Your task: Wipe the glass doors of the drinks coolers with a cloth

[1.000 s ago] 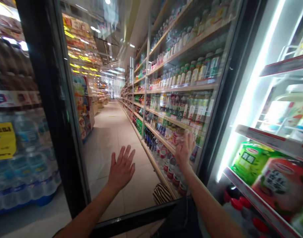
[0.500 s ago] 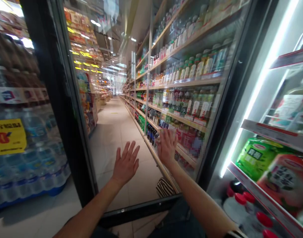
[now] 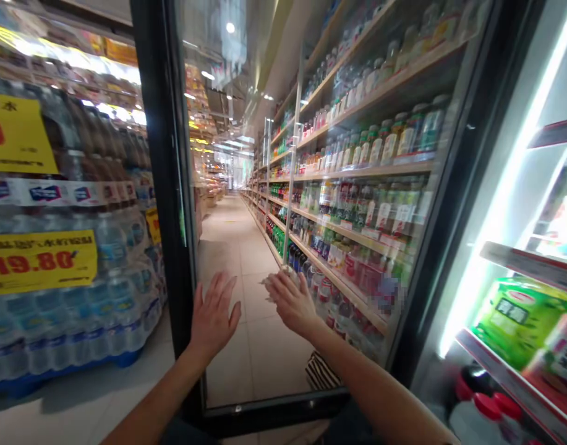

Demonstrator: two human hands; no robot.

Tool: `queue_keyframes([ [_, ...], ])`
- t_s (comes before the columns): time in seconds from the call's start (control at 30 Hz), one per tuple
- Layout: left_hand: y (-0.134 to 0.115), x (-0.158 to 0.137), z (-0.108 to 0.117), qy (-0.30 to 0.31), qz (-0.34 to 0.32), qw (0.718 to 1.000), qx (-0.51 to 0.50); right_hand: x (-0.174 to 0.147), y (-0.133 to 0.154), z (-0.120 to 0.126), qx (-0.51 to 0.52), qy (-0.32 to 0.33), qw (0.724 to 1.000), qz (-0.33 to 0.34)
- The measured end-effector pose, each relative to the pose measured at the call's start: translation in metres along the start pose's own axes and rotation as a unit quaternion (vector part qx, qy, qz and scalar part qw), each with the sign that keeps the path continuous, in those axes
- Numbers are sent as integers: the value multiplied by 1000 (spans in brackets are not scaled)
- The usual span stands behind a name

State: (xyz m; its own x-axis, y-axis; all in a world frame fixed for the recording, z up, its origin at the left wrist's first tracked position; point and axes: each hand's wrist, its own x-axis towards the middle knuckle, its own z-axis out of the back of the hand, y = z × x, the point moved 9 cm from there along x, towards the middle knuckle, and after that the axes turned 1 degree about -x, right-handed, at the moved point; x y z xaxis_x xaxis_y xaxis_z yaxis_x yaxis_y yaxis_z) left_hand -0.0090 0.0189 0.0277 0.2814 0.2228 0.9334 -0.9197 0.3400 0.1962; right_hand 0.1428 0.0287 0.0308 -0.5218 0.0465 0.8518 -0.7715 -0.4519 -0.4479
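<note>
In front of me stands an open fridge's glass door [image 3: 237, 364] in a black frame. My left hand [image 3: 214, 318] is open, with its fingers spread and its palm toward the lower left part of the pane. It looks laid on the glass and holds nothing I can see. To its right, my right hand [image 3: 293, 303] presses a pale crumpled cloth [image 3: 267, 282] to the glass. Most of the cloth is hidden under the fingers; only its edges show. Shelves and aisle show through or in the pane.
At left stand stacked packs of water bottles [image 3: 93, 309] with yellow price signs [image 3: 42, 261]. At right are lit fridge shelves with a green pouch [image 3: 519, 321] and red-capped bottles [image 3: 485, 411]. Tiled floor [image 3: 102, 402] lies beneath the door's left side.
My right hand has moved left and slightly down across the glass with the cloth. My left hand has shifted left. The view has turned left, showing more of the bottle packs.
</note>
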Motion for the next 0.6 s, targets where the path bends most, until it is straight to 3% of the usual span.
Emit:
queue_keyframes([
  [0.07, 4, -2, 2, 2, 7, 1000, 2, 11, 1, -1, 5, -5, 1000, -3],
  [0.17, 9, -6, 6, 4, 13, 1000, 1, 33, -28, 12, -31, -63, 992, -106],
  [0.23, 12, -9, 9, 7, 23, 1000, -11, 39, -31, 14, -39, -90, 985, -143],
  [0.3, 15, -11, 13, 8, 33, 999, -29, 38, -5, 3, -14, -71, 993, -89],
  [0.4, 16, -12, 22, -1, 32, 998, -47, 31, 54, -21, 34, -11, 997, 71],
  [0.47, 16, -13, 29, -6, 27, 998, -50, 40, 71, -29, 44, 14, 991, 124],
  [0.53, 17, -12, 36, -13, 23, 998, -51, 68, 60, -31, 43, 21, 994, 94],
  [0.6, 18, -10, 42, -22, 24, 998, -51, 100, 37, -27, 38, 8, 999, 17],
])
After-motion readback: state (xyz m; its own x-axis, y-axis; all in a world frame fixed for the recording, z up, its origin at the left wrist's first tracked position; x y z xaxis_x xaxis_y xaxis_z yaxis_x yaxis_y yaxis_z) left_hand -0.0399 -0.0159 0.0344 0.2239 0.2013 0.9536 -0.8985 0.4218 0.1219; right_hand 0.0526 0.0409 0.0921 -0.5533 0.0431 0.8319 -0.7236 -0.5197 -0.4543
